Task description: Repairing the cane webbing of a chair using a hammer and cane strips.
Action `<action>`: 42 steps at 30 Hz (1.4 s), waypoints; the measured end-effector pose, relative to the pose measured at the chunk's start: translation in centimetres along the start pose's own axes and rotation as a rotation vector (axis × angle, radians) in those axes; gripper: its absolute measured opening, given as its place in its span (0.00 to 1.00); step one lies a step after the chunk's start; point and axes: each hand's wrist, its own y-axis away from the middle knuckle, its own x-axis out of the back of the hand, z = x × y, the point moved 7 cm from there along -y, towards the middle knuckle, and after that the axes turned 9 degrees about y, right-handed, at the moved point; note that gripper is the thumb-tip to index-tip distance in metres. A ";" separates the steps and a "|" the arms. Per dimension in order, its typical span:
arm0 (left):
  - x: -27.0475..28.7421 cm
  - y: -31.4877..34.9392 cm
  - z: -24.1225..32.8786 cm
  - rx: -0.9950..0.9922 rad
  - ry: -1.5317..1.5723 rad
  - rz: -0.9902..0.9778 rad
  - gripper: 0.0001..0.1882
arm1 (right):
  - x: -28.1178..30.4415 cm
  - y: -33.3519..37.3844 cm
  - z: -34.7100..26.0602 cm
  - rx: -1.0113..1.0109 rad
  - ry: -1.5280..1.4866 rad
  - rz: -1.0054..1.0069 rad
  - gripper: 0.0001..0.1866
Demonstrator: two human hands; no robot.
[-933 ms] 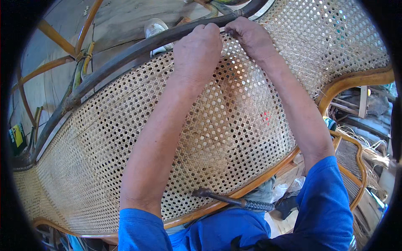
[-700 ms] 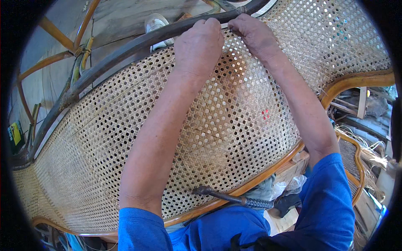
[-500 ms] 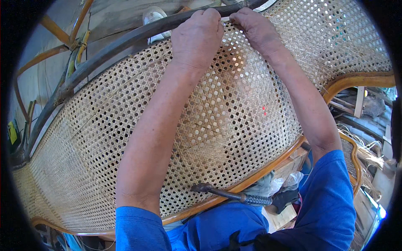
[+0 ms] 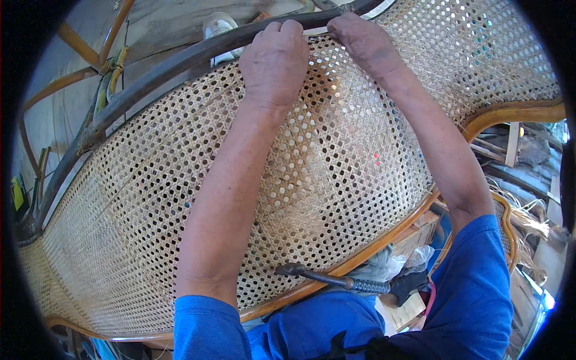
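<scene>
A large sheet of woven cane webbing [image 4: 162, 180] with an open mesh spans a curved wooden frame in front of me. My left hand [image 4: 276, 63] is closed in a fist at the sheet's far edge, against the dark curved rail [image 4: 174, 65]. To its right, my right hand [image 4: 365, 43] pinches at the same edge with fingers bent down. A pale strip of the edge shows between the hands. The fingertips of both hands are mostly hidden. A hammer [image 4: 324, 278] with a wrapped grip lies across the near part of the webbing.
A glossy brown rail [image 4: 336, 273] borders the near side, close to my body. Curved poles [image 4: 66, 75] are tied together at the far left. A pale shoe [image 4: 219, 27] shows beyond the dark rail. Loose fibres [image 4: 528, 219] and wood pieces lie at the right.
My left hand has shifted a little to the left and toward me along the edge. My right hand has stayed almost in place. The hammer has not moved.
</scene>
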 end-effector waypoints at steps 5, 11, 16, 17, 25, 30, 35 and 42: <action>-0.1 -0.4 0.5 0.050 0.009 -0.078 0.05 | 1.1 -0.3 -0.6 0.024 0.034 -0.045 0.05; 0.0 -0.2 -0.3 0.026 -0.071 -0.088 0.06 | 5.6 3.0 -3.0 -0.238 -0.119 0.292 0.07; 4.1 -0.6 -1.6 0.094 -0.036 -0.113 0.10 | 9.5 19.0 -15.3 -0.113 -0.614 -0.933 0.14; 4.3 -0.7 -1.9 0.187 0.005 -0.237 0.12 | 10.9 22.8 -16.8 -0.237 -0.780 -1.010 0.15; 5.1 0.5 -1.3 0.389 -0.210 -0.637 0.24 | 16.3 28.8 -22.7 -0.527 -0.709 -0.574 0.23; 3.8 1.3 -2.1 0.530 -0.259 -0.850 0.29 | 15.1 29.7 -22.8 -0.528 -0.722 -0.686 0.21; 2.5 0.3 -3.0 0.643 -0.249 -0.851 0.29 | 13.9 30.9 -21.6 -0.661 -1.149 -0.836 0.17; 2.1 0.7 -3.5 0.598 0.055 -0.882 0.28 | 14.6 23.6 -9.1 -0.881 -0.887 -0.388 0.12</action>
